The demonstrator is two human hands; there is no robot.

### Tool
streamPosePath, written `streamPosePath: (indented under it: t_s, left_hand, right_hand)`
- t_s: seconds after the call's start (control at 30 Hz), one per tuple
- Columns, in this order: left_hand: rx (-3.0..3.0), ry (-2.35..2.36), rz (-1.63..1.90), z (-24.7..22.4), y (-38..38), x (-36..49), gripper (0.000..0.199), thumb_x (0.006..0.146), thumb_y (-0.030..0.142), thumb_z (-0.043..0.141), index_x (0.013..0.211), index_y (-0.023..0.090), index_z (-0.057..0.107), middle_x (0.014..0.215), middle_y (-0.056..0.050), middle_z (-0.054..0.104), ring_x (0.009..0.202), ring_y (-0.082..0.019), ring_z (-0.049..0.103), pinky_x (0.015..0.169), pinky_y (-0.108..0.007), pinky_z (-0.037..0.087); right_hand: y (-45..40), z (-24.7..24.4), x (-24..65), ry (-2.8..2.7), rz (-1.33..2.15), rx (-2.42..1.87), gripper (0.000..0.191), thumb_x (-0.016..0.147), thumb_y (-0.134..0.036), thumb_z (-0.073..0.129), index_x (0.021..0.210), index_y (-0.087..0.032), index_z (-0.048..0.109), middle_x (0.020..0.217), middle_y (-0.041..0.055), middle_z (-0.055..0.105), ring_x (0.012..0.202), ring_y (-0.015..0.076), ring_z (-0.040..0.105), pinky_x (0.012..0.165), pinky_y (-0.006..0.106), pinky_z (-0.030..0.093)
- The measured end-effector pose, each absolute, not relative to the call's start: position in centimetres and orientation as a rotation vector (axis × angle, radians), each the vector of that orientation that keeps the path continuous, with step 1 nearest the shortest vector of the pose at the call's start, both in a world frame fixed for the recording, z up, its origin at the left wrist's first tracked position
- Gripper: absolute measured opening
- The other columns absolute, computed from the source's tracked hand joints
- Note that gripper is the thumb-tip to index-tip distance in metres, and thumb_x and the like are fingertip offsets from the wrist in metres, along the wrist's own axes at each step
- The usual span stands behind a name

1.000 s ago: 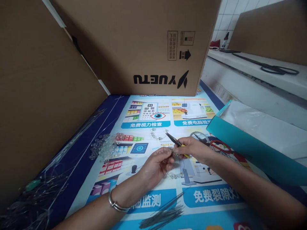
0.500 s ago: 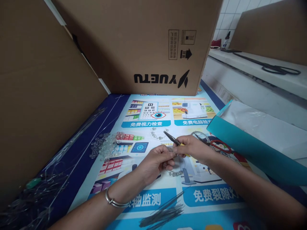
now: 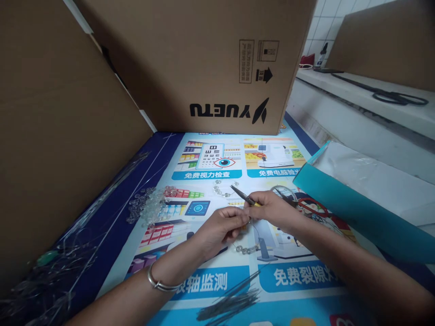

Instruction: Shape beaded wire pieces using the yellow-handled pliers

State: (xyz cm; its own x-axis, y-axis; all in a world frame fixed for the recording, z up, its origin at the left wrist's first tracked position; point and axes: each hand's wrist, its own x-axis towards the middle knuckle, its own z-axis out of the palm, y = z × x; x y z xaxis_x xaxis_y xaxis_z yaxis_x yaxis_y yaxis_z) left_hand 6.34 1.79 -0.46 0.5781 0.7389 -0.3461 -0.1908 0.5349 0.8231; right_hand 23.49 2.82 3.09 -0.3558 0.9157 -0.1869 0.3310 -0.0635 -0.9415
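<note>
Pliers with dark jaws [image 3: 239, 193] and yellow handles sit in my right hand [image 3: 273, 209], jaws pointing up and left. My left hand [image 3: 224, 225] is pinched closed on a thin wire, its fingertips meeting those of my right hand. From there the wire curves down to a short row of clear beads [image 3: 247, 250] hanging below. My fingers hide the wire's ends. Just beyond the pliers, a second wire loop with clear beads [image 3: 222, 194] lies on the printed sheet. A heap of loose clear beads [image 3: 151, 208] is to the left of my hands.
Cut dark wires [image 3: 231, 301] lie in front of me. Red-handled scissors [image 3: 314, 207] and a wire coil rest beside a teal box [image 3: 356, 213]. Cardboard [image 3: 217, 59] walls the back and left. Tangled clear strands [image 3: 68, 267] lie left; large black scissors [image 3: 390, 96] lie on a ledge.
The hanging beads have swung slightly left and down. My hands have drawn a little closer around the wire, and the pliers have shifted slightly left.
</note>
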Motion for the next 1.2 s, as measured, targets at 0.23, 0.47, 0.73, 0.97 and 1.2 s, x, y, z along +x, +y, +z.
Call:
streamPosePath:
  t_s: [0.23, 0.47, 0.73, 0.97, 1.2]
  left_hand:
    - [0.850, 0.776, 0.628, -0.4, 1.6, 6.3, 0.007, 0.072, 0.020, 0.063, 0.074, 0.014, 0.061, 0.058, 0.000, 0.052, 0.048, -0.006, 0.045, 0.047, -0.021, 0.027]
    - [0.770, 0.687, 0.798, 0.6, 2.4, 5.8, 0.011, 0.076, 0.025, 0.062, 0.077, 0.016, 0.056, 0.054, 0.003, 0.048, 0.045, -0.004, 0.037, 0.042, -0.018, 0.022]
    - [0.839, 0.658, 0.890, 0.6, 3.2, 5.3, 0.015, 0.075, 0.028, 0.063, 0.076, 0.016, 0.056, 0.057, 0.002, 0.050, 0.047, -0.005, 0.042, 0.044, -0.018, 0.029]
    - [0.912, 0.668, 0.891, 0.3, 3.2, 5.2, 0.014, 0.076, 0.028, 0.062, 0.080, 0.016, 0.056, 0.058, 0.002, 0.053, 0.048, -0.006, 0.046, 0.046, -0.018, 0.033]
    - [0.935, 0.684, 0.914, -0.1, 3.3, 5.3, 0.016, 0.075, 0.028, 0.064, 0.082, 0.015, 0.057, 0.063, -0.002, 0.060, 0.052, -0.008, 0.051, 0.048, -0.018, 0.035]
  right_hand:
    - [2.7, 3.2, 23.7, -1.882, 1.301, -1.326, 0.022, 0.076, -0.038, 0.054, 0.072, -0.017, 0.057, 0.063, -0.0029, 0.050, 0.059, 0.0090, 0.042, 0.053, 0.021, 0.030]
    - [2.7, 5.6, 26.1, -2.301, 0.759, -1.475, 0.029, 0.081, -0.046, 0.048, 0.079, -0.019, 0.059, 0.070, 0.0013, 0.059, 0.064, 0.0130, 0.049, 0.057, 0.024, 0.032]
    - [1.1, 8.1, 25.9, -2.564, 0.218, -1.584, 0.028, 0.083, -0.043, 0.046, 0.085, -0.020, 0.062, 0.077, 0.0059, 0.062, 0.073, 0.0181, 0.054, 0.060, 0.027, 0.034]
    - [0.5, 7.8, 25.5, -2.631, -0.004, -1.598, 0.028, 0.084, -0.043, 0.045, 0.081, -0.020, 0.061, 0.075, 0.0064, 0.061, 0.072, 0.0190, 0.053, 0.060, 0.029, 0.031]
    - [0.3, 7.5, 25.2, -2.646, -0.171, -1.547, 0.027, 0.085, -0.040, 0.045, 0.078, -0.019, 0.061, 0.071, 0.0066, 0.059, 0.070, 0.0190, 0.051, 0.059, 0.030, 0.028]
